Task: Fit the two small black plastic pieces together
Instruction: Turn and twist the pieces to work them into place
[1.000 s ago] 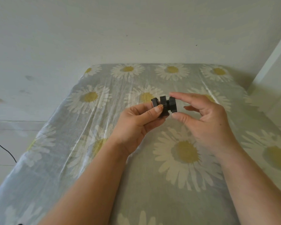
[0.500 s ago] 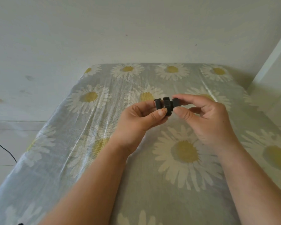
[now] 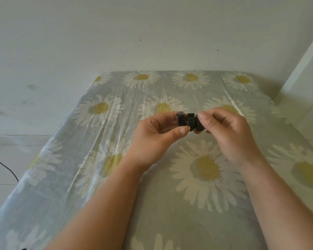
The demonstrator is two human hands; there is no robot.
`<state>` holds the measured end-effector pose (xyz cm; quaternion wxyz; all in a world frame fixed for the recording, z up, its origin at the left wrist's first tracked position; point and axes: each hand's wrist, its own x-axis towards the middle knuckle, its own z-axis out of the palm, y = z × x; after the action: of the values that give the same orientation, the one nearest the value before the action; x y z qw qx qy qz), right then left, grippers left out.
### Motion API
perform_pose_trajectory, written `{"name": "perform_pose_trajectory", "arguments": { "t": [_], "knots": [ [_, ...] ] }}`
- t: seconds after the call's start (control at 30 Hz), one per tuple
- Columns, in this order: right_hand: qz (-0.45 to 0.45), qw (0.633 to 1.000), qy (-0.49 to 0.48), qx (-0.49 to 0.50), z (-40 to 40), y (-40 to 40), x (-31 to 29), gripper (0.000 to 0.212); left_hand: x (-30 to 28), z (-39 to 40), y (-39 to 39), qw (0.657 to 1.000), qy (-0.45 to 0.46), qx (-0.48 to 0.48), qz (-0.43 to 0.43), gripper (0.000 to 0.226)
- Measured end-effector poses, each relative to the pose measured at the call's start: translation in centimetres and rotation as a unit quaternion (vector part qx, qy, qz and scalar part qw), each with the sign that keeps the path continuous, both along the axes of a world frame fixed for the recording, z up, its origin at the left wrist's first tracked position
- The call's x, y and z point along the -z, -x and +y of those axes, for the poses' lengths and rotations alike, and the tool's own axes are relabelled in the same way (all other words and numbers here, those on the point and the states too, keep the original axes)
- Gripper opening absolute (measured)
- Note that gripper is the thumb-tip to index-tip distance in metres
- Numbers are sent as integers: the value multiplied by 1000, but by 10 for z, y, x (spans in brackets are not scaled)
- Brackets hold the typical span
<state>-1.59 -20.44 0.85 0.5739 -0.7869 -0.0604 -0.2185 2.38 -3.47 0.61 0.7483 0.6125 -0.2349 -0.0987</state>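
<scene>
Two small black plastic pieces are held side by side in the air above the table. The left black piece (image 3: 181,120) is pinched between the thumb and fingers of my left hand (image 3: 153,139). The right black piece (image 3: 199,125) touches it and is largely hidden under the fingers of my right hand (image 3: 226,134), which grip it from the right. A ribbed middle section (image 3: 190,121) shows between the two hands. Whether the pieces are locked together cannot be told.
The table (image 3: 116,177) wears a grey cloth with white and yellow daisies under clear plastic. A pale wall stands behind it, a white frame (image 3: 304,69) rises at the right, and a thin black cable (image 3: 4,166) lies on the floor at the left.
My right hand has closed in from an open pinch to a tight grip over the right piece. Both hands have sunk slightly, and the pieces are pressed closer together.
</scene>
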Motion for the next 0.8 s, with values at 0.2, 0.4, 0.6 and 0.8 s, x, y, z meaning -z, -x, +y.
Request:
{"name": "perform_pose_trajectory", "arguments": {
  "t": [0.2, 0.4, 0.6, 0.8],
  "knots": [
    [5, 999, -15, 38, 3, 1, -1, 33, 3, -1, -3, 999, 31, 9, 42, 34],
    [-60, 995, 82, 19, 6, 2, 2, 50, 3, 4, -10, 980, 114, 32, 157, 26],
    [-77, 988, 136, 4, 6, 0, 4, 53, 3, 6, -11, 975, 106, 54, 189, 31],
    [-75, 990, 122, 19, 5, 1, 1, 37, 3, 6, -10, 976, 93, 64, 185, 24]
  ]
}}
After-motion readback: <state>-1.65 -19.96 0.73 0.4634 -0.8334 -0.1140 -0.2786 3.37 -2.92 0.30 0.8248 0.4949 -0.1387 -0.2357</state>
